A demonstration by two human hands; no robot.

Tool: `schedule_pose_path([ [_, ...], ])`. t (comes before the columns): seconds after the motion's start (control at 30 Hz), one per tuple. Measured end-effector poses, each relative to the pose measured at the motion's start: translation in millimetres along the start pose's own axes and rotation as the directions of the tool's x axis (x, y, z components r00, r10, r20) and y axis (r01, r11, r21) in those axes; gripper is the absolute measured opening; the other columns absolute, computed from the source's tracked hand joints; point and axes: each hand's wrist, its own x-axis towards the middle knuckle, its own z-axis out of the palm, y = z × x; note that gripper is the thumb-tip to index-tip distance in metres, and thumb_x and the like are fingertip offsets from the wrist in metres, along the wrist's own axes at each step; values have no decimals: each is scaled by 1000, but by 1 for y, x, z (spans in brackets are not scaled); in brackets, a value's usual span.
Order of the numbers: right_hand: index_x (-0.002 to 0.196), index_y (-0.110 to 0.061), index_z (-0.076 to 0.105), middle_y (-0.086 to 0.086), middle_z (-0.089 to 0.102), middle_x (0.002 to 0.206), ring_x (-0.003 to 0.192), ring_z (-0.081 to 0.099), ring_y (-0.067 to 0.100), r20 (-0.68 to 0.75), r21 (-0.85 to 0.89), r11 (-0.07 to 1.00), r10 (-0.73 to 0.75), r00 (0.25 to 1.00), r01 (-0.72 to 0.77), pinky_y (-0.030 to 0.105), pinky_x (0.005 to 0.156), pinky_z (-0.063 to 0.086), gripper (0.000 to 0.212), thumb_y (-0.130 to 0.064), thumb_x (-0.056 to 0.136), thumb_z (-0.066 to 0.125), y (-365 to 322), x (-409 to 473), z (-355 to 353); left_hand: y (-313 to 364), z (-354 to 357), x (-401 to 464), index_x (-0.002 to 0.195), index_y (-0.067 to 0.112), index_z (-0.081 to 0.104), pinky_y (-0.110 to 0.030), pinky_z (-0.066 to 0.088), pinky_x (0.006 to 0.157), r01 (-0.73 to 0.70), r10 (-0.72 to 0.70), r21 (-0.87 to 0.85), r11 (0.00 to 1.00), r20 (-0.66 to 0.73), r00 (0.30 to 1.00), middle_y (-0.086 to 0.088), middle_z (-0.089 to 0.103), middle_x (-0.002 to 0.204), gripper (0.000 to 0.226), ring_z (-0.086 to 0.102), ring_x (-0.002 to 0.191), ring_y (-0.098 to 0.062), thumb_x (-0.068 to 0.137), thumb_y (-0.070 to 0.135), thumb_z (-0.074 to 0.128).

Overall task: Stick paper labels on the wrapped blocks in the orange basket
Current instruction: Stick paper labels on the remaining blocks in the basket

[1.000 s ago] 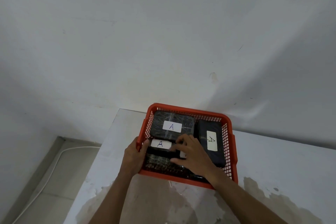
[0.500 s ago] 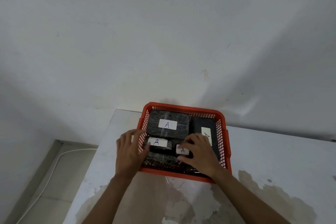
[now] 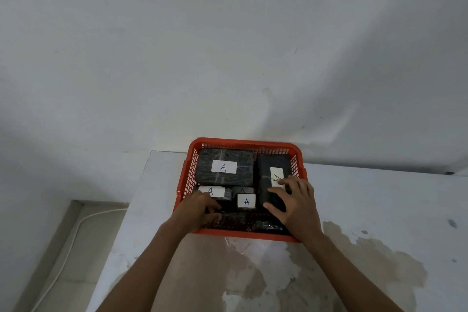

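An orange basket (image 3: 243,142) sits at the table's far edge against the wall and holds several dark wrapped blocks. The big block at the back left (image 3: 225,157) bears a white label marked A (image 3: 223,166). A small block (image 3: 246,201) in the middle and a left block (image 3: 212,191) carry A labels too. The long block on the right (image 3: 273,162) has a label, partly under my fingers. My right hand (image 3: 295,204) grips that long block's near end. My left hand (image 3: 200,209) reaches into the basket's front left, fingers curled over an unlabelled dark block (image 3: 233,219).
The white table (image 3: 379,210) has worn brown patches near me. Its left edge drops to a tiled floor with a white cable (image 3: 73,233). A plain white wall rises just behind the basket.
My right hand moved off the small middle block, uncovering its A label, and onto the long right block. My left hand went from the basket's left rim into the basket.
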Motion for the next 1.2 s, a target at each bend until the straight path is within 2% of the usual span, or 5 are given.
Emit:
schedule_pose_path([
  [0.4,107,-21,70,4,59,114,117,47,25,-4,3,1000,-4,1000,4,42,100,37,39,-52,85,63,-2,1,-2,4,-3,-3,82,34,58,-28,53,83,104,-68,-206,973,176,982,10,66,96,9,62,90,-8,83,33,67],
  [0.5,107,-21,69,4,59,113,116,48,25,-4,6,1000,-2,1000,2,42,100,37,37,-51,85,63,-2,1,-3,5,-2,0,92,32,58,-26,51,83,140,-96,-209,968,205,974,7,65,105,12,61,94,-10,83,35,66],
  [0.67,106,-21,69,4,60,112,114,48,25,-7,9,1000,7,1000,-7,42,98,39,36,-50,85,63,-4,1,-3,4,-4,6,124,24,56,-25,49,88,172,-121,-188,967,253,960,1,63,121,48,60,104,-13,81,43,66],
  [1.0,105,-20,70,3,61,110,112,48,23,-23,7,1000,-3,1000,4,40,97,38,33,-47,85,64,-3,0,-3,3,-3,3,131,29,49,-29,43,99,90,-52,-164,982,226,973,5,45,136,56,45,122,-16,80,39,70],
  [1.2,106,-20,70,2,60,110,112,48,23,-7,4,1000,-4,1000,4,40,98,37,34,-48,85,66,-4,1,-5,3,2,-4,127,27,54,-20,37,96,46,-22,-198,979,120,992,9,50,131,51,46,119,-9,80,40,69],
])
